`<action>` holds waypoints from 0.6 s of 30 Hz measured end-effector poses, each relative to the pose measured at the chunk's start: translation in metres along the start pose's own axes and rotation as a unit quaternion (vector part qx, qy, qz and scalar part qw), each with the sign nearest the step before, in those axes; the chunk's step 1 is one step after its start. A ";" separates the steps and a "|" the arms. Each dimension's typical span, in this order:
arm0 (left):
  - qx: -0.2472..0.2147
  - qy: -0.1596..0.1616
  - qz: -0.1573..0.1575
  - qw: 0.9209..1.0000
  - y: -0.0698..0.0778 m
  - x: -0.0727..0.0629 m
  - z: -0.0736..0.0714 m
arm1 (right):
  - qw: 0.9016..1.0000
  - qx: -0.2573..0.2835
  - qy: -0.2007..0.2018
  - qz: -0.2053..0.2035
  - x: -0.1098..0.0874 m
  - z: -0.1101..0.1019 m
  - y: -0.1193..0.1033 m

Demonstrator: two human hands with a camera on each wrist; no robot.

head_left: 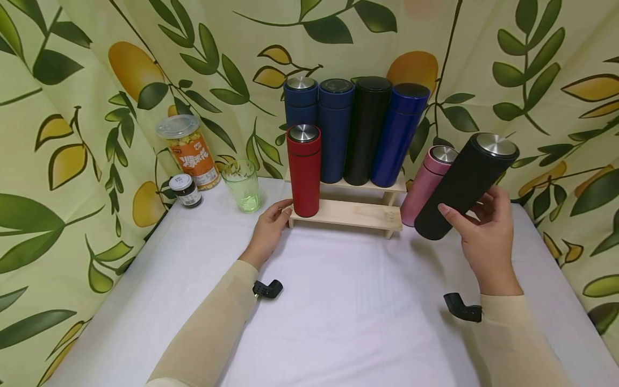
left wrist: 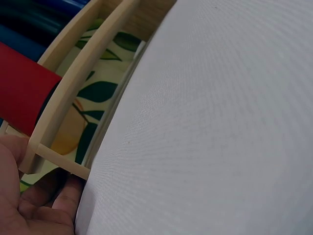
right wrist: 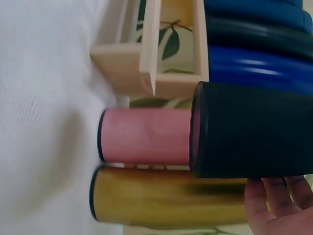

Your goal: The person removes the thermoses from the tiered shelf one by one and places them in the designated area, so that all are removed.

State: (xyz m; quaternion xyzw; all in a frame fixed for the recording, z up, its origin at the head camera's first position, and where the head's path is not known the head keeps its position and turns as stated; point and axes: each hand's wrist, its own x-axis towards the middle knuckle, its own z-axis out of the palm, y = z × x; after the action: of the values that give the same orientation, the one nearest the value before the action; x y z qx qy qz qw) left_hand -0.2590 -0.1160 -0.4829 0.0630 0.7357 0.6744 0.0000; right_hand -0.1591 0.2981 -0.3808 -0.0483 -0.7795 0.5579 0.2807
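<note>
A cream fabric curtain printed with green leaves and orange fruit point(head_left: 145, 21) hangs at the far side, left and right around a table spread with white cloth point(head_left: 358, 312). At the table's far side stands a pale wooden two-step stand point(head_left: 355, 214); the left hand point(head_left: 271, 226) grips the left end of its lower step, thumb on top. The right hand point(head_left: 488, 231) grasps a matte black cylindrical bottle with a silver-topped lid point(head_left: 464, 185) — raised off the cloth right of the stand, its top leaning right. On the upper step, left to right, are a dark blue bottle with a silver lid point(head_left: 300, 105), a dark blue bottle with a dark lid point(head_left: 335, 134), a black bottle point(head_left: 367, 134) and a glossy blue bottle point(head_left: 396, 134). A red cylindrical bottle point(head_left: 304, 177) stands upright on the lower step's left end. Behind the raised bottle is a pink bottle point(head_left: 425, 183), with a gold bottle point(right wrist: 146, 196) just to its right. Far left sit an orange-labelled clear plastic jar point(head_left: 193, 158), a green-tinted clear tumbler point(head_left: 243, 188) and — smallest — a dark jar with a white lid point(head_left: 186, 192).
</note>
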 end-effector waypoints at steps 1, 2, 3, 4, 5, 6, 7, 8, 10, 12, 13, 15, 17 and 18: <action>0.000 0.001 0.000 1.000 0.000 0.000 0.000 | 1.000 -0.001 0.004 0.007 0.001 -0.003 0.000; 0.000 0.001 0.000 1.000 0.000 0.000 0.000 | 1.000 -0.004 0.008 0.014 0.002 -0.007 0.000; -0.001 0.002 0.000 1.000 0.000 0.000 0.000 | 1.000 -0.007 0.013 0.020 0.002 -0.010 0.001; -0.001 0.003 -0.001 1.000 0.000 0.000 0.000 | 1.000 -0.010 0.016 0.025 0.003 -0.013 0.002; -0.003 0.003 -0.001 1.000 -0.001 0.000 0.000 | 0.999 -0.012 0.020 0.028 0.003 -0.016 0.003; -0.004 0.004 -0.002 1.000 -0.001 0.000 0.000 | 0.999 -0.015 0.026 0.030 0.004 -0.019 0.004; -0.007 0.004 -0.002 1.000 -0.001 0.000 0.000 | 0.999 -0.015 0.031 0.035 0.004 -0.022 0.006; -0.008 0.004 -0.002 1.000 -0.002 0.000 0.001 | 0.999 -0.017 0.035 0.037 0.005 -0.025 0.007; -0.011 0.004 -0.003 1.000 -0.002 0.001 0.001 | 0.998 -0.020 0.045 0.038 0.006 -0.030 0.010; -0.013 0.004 -0.003 1.000 -0.002 0.001 0.001 | 0.997 -0.023 0.053 0.044 0.007 -0.034 0.011; -0.015 0.003 -0.003 1.000 -0.002 0.001 0.001 | 0.997 -0.024 0.057 0.047 0.008 -0.036 0.012; -0.014 0.004 -0.004 1.000 -0.002 0.001 0.001 | 0.996 -0.028 0.065 0.052 0.009 -0.039 0.012; -0.013 0.006 -0.005 1.000 -0.002 0.001 0.001 | 0.995 -0.029 0.074 0.059 0.011 -0.043 0.013; -0.013 0.006 -0.006 1.000 -0.003 0.002 0.001 | 0.994 -0.028 0.078 0.064 0.012 -0.044 0.014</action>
State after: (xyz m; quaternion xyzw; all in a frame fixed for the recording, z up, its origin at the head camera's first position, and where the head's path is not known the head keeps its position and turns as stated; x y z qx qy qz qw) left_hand -0.2608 -0.1149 -0.4853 0.0543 0.7273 0.6842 0.0006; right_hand -0.1509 0.3451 -0.3788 -0.1494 -0.7656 0.5473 0.3032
